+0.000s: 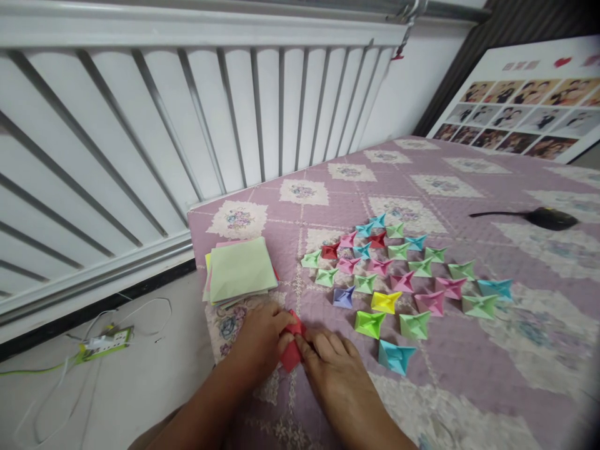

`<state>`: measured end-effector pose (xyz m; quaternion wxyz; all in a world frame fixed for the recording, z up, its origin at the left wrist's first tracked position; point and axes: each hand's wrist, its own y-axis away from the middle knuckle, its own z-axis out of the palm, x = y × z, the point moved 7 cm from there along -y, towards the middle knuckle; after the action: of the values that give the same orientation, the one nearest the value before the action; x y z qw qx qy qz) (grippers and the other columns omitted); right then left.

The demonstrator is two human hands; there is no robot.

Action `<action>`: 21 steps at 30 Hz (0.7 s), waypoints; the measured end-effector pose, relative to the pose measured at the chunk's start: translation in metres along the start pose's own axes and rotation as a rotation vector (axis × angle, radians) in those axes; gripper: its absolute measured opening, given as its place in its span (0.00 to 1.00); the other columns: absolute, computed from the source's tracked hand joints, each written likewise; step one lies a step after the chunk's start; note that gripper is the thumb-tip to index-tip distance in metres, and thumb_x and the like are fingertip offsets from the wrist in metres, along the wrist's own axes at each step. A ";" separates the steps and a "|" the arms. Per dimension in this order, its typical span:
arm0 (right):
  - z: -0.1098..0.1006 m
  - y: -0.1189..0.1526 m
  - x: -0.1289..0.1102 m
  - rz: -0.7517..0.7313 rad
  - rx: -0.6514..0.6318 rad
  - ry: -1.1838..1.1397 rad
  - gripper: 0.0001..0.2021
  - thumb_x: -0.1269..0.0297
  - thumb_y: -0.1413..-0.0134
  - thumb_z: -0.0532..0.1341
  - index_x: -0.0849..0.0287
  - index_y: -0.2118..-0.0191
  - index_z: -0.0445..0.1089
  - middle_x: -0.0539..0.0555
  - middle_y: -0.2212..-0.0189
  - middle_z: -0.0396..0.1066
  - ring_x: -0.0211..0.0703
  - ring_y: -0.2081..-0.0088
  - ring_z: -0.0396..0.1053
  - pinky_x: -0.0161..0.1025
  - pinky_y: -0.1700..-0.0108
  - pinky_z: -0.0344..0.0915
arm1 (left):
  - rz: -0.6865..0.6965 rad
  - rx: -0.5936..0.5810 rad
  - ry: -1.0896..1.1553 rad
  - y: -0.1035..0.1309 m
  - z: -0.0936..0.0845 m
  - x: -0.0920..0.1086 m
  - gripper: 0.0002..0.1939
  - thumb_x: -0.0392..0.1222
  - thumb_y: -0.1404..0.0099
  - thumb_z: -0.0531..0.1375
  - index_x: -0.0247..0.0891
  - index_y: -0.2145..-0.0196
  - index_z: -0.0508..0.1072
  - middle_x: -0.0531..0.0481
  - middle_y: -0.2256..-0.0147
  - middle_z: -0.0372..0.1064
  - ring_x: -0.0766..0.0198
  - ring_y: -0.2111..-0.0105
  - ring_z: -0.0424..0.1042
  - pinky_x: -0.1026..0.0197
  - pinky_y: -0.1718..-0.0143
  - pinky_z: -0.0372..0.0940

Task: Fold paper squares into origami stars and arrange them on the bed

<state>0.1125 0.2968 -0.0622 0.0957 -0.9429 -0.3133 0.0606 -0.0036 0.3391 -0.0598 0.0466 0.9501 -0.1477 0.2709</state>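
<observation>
A partly folded red paper (291,355) lies on the patterned cloth between my two hands. My left hand (265,336) pinches its upper left part, with the thumb and index finger on the paper. From the right, my right hand (334,362) presses the paper's right edge with its fingers bent together. A stack of square papers, pale green on top (242,270), sits just beyond my left hand. Several small folded paper shapes in green, pink, blue, red, yellow and purple stand in slanting rows to the right, the nearest a blue one (396,357).
A pink patterned cloth (337,209) covers the surface. A white radiator (244,112) runs behind it. At the right lies a black object with a thin tail (552,218), and a photo board (520,115) leans behind. A power strip (104,344) with cables is on the floor at left.
</observation>
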 end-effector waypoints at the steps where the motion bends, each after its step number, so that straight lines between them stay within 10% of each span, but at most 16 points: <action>1: 0.000 0.002 0.001 0.003 0.031 -0.004 0.20 0.70 0.49 0.65 0.53 0.49 0.68 0.54 0.53 0.71 0.50 0.52 0.64 0.46 0.52 0.57 | -0.002 -0.007 -0.008 0.000 0.001 0.000 0.09 0.34 0.41 0.58 0.42 0.63 0.74 0.50 0.64 0.66 0.59 0.60 0.64 0.57 0.56 0.58; 21: -0.012 0.014 0.017 0.135 0.035 -0.100 0.10 0.67 0.43 0.59 0.55 0.56 0.72 0.54 0.59 0.74 0.50 0.56 0.67 0.45 0.56 0.58 | 0.042 0.118 0.006 0.009 0.006 -0.006 0.12 0.36 0.40 0.59 0.44 0.57 0.75 0.50 0.61 0.68 0.59 0.58 0.65 0.55 0.53 0.58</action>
<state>0.1364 0.2949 -0.0543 0.0924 -0.9558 -0.2522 0.1194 -0.0079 0.3306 -0.0682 -0.0147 0.9470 -0.1512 0.2829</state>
